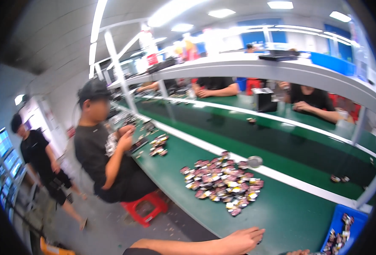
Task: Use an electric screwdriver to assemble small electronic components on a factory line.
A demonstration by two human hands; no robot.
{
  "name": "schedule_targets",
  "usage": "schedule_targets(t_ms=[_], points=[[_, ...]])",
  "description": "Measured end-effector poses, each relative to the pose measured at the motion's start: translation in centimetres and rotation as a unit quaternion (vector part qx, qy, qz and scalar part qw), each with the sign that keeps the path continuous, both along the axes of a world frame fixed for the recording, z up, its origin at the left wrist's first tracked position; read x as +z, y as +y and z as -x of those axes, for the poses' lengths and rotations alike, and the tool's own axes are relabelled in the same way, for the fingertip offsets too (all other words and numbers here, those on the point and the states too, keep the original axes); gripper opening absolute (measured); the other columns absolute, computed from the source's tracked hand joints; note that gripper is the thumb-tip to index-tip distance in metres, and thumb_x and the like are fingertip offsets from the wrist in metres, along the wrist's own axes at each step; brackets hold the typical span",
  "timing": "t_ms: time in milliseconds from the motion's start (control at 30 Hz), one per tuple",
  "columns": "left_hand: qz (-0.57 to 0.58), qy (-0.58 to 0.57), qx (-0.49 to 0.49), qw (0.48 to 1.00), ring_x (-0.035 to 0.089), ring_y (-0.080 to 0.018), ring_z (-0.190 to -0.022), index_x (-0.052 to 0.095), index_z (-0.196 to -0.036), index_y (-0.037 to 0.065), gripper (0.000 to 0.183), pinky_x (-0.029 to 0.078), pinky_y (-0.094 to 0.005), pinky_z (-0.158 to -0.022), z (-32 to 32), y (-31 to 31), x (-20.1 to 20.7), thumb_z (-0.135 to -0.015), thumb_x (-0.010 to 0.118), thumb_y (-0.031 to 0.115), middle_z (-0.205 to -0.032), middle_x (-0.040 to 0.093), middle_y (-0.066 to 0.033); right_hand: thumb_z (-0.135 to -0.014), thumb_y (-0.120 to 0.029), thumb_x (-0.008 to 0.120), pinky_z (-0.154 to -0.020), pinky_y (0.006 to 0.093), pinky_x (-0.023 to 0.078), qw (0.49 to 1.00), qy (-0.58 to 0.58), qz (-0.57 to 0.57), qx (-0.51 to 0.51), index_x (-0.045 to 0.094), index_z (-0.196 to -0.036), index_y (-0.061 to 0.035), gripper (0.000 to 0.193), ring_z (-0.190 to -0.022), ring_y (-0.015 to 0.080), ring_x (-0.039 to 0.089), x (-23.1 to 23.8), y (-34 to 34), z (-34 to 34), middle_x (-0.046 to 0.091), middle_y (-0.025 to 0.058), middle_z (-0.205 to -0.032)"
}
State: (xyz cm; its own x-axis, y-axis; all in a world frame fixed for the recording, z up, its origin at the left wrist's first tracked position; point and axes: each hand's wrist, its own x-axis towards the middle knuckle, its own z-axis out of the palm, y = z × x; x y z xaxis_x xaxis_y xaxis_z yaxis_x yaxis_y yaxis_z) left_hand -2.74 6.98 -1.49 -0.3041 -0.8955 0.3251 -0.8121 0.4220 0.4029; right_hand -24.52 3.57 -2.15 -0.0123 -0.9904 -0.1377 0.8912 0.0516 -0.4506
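My left hand (244,239) is over the near part of the green bench top, fingers bent down and held together. A sliver of something dark shows under its fingertips, too small to name. Of my right hand (298,252) only a strip shows at the lower edge, beside the blue bin, and its fingers are mostly cut off. Ahead of my left hand lies a broad pile of small wrapped pieces (222,180), dark pink, black, white and yellow. More such pieces (340,238) lie in the blue bin (330,227) at the lower right.
A round metal tin (254,161) stands by the white rail (290,182) behind the pile. Beyond it runs a dark green conveyor belt (273,144) with a few pieces on it. At the left a person (98,148) sits on a red stool (145,208) beside a smaller pile (158,145).
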Motion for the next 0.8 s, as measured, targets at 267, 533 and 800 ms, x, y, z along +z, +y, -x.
schedule_targets(t_ms=[267, 533, 800], points=[[-0.026, -0.039, -0.03, 0.998, 0.053, -0.032, -0.101, 0.055, -0.102, -0.003, 0.028, 0.047, -0.0381, -0.085, 0.6, -2.2, 0.7, -0.076, 0.059, 0.008, -0.105, 0.055, -0.016, -0.09, -0.015, 0.054, -0.049, 0.0248, 0.031, 1.0, -0.012, 0.003, 0.01, 0.055, -0.082, -0.0064, 0.011, -0.046, 0.0101, 0.034, 0.2, 1.3, -0.7, 0.037, -0.0016, -0.054], [-0.153, -0.12, 0.003, 0.981, 0.047, -0.0321, -0.119, 0.053, -0.111, -0.007, 0.043, 0.048, -0.0351, -0.092, -0.3, -2.3, 1.0, -0.071, 0.062, 0.004, -0.128, 0.049, -0.0198, -0.089, -0.014, 0.055, -0.047, 0.0251, 0.03, 0.998, 0.004, -0.026, 0.061, 0.055, -0.08, -0.0065, 0.012, -0.046, 0.0105, 0.034, 0.8, 2.1, -1.9, 0.036, -0.0014, -0.053], [0.01, -0.129, 0.032, 0.991, 0.055, -0.0272, -0.103, 0.057, -0.101, -0.008, 0.037, 0.056, -0.0303, -0.071, 1.0, -1.7, -2.7, -0.066, 0.063, 0.004, -0.111, 0.059, -0.0216, -0.093, -0.012, 0.05, -0.049, 0.0243, 0.029, 0.996, -0.025, -0.006, 0.084, 0.049, -0.07, -0.0058, 0.023, -0.047, 0.0098, 0.033, 1.1, 3.5, -3.3, 0.035, -0.0004, -0.053]])
